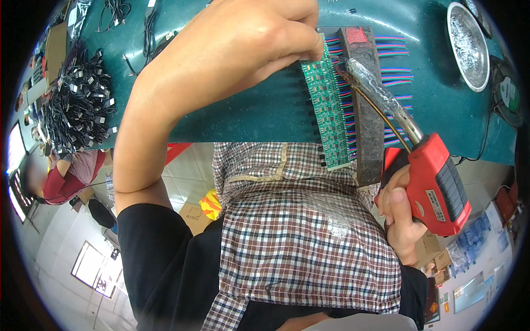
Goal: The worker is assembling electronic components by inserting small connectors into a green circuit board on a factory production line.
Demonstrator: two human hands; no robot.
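My left hand (281, 33) has its fingers curled in tight with almost no gap, fingertips right at the far end of a green circuit board strip (328, 113). Can't tell if I'm actually pinching it, since my own hand blocks the view. My right hand (400, 212) is wrapped around the handle of a red soldering gun (436, 185), no daylight in that grip.

Left arm reaches across with the elbow out and the wrist bent over; right one's tucked low by my side, gun aimed up and left. Its tip is at the board's right edge, but I can't say if it's touching.

The board sits next to a dark block (367, 116) with thin coloured wires (396, 77) sticking out either side, and both poke past the near edge of my green table (237, 118). Metal bowl (458, 27) far right, big heap of black cables (83, 105) on the left. Behind that: someone in a red top (69, 172), and a bright window (91, 267).
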